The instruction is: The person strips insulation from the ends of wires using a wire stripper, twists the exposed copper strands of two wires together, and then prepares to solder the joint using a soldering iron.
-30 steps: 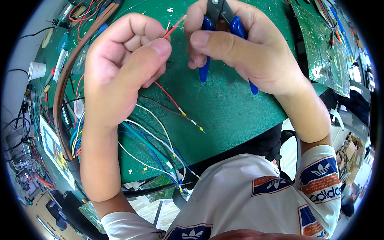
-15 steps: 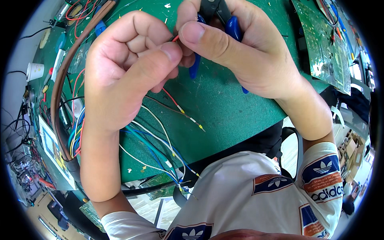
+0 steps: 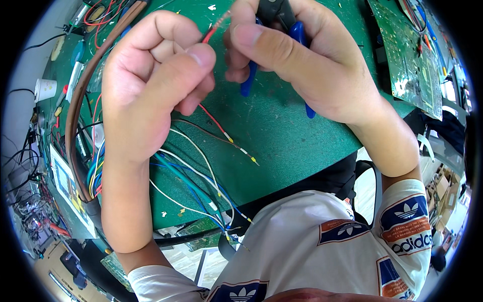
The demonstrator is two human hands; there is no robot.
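My left hand (image 3: 156, 85) pinches a red wire (image 3: 211, 33) between thumb and fingers, its pale stripped strands poking up beyond the fingertips. My right hand (image 3: 297, 65), just to the right of those strands, is closed around dark-jawed pliers (image 3: 274, 12) with blue handles, the thumb lying across them. Below my hands, a red wire (image 3: 216, 121) and a brown wire (image 3: 234, 146) with yellow-ended tips lie on the green mat (image 3: 282, 136), beside white, blue and teal wires (image 3: 186, 176).
A thick brown cable (image 3: 75, 126) runs along the left, near a paper cup (image 3: 45, 88), tangled leads and tools. A large circuit board (image 3: 412, 70) stands at the right edge. A printed card (image 3: 65, 181) lies at the front left, with several boxes (image 3: 443, 186) beyond the table's right side.
Half a second ago my hands met at the red wire; now they are apart and the stripped end shows again. My left hand moved left.
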